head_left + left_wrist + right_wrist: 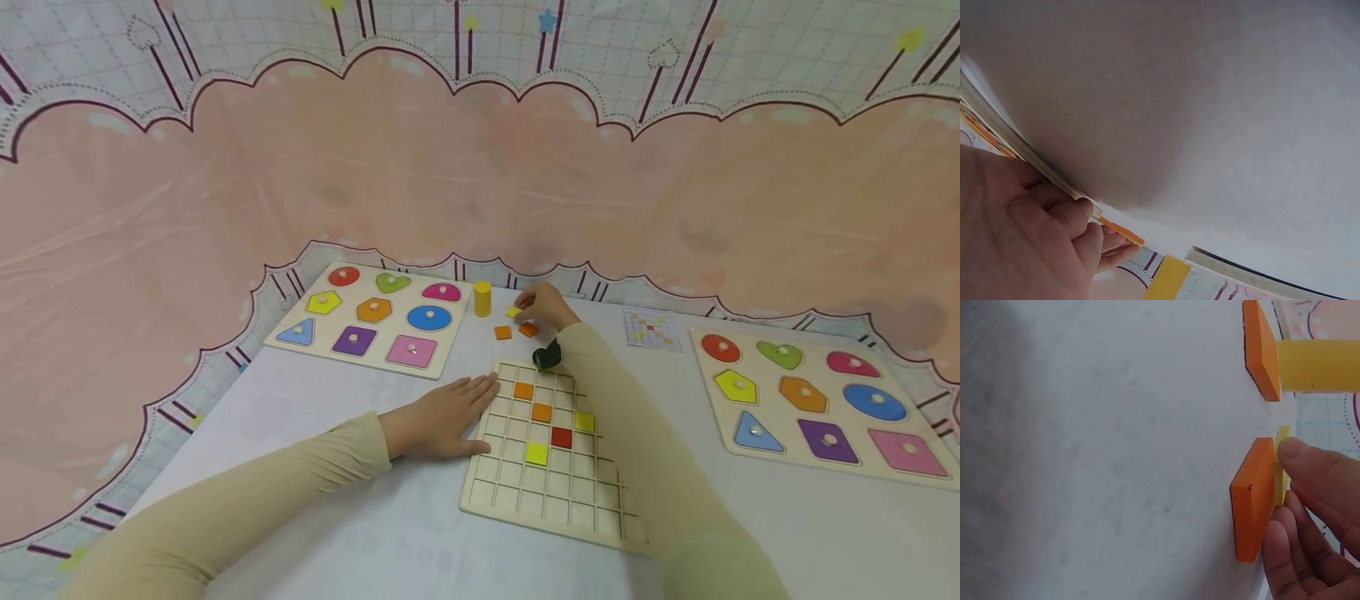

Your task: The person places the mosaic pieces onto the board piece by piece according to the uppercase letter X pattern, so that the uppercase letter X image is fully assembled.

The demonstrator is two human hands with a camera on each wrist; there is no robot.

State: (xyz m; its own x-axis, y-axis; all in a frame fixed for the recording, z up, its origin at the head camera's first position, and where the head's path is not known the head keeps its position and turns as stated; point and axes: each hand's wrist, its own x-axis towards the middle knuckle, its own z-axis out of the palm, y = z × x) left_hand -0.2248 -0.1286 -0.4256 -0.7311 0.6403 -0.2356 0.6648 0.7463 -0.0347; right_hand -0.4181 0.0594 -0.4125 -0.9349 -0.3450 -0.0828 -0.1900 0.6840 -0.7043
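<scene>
R hand grip pinches yellow tile, it seems; L hand flat, fingers straight, at grid board edge.

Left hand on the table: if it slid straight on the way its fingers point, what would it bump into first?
The left hand lies flat, fingers pointing at the wooden grid board. Its fingertips already seem to touch the board's edge, so the board comes first.
</scene>
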